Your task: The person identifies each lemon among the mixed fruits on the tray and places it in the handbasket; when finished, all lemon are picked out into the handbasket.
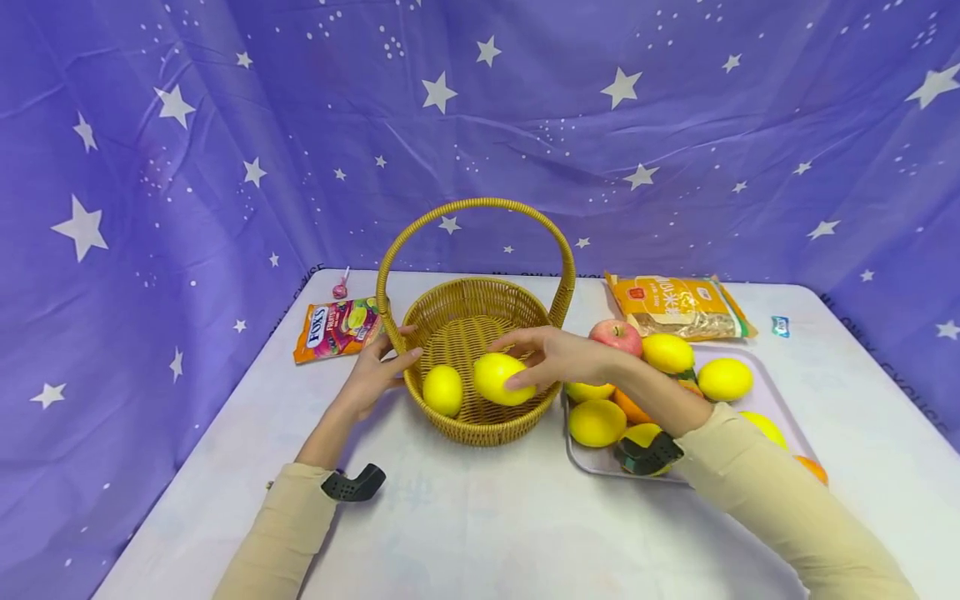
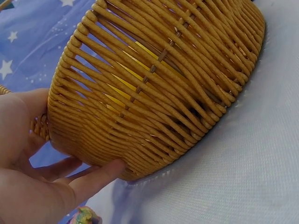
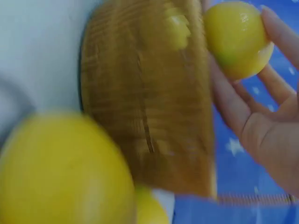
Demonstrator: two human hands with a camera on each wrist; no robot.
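A yellow lemon point(image 1: 498, 379) is held in my right hand point(image 1: 558, 357), over the right part of the round wicker basket point(image 1: 474, 302). In the right wrist view, the fingers and thumb go round this lemon point(image 3: 237, 39), level with the basket's rim. Another lemon point(image 1: 442, 391) lies inside the basket at the front left. My left hand point(image 1: 372, 375) grips the basket's left side near the foot of the tall arched handle point(image 1: 480, 202). Seen from the left wrist, the fingers of the left hand point(image 2: 51, 172) lie along the woven wall point(image 2: 154, 84).
Right of the basket, a light tray point(image 1: 776, 392) carries several lemons, oranges and a red apple point(image 1: 617, 335). Behind it lies a yellow grain bag point(image 1: 678, 307), with a small blue-white packet point(image 1: 781, 326) beyond. A FOX'S candy bag point(image 1: 337, 327) and a lollipop point(image 1: 341, 289) lie at the left.
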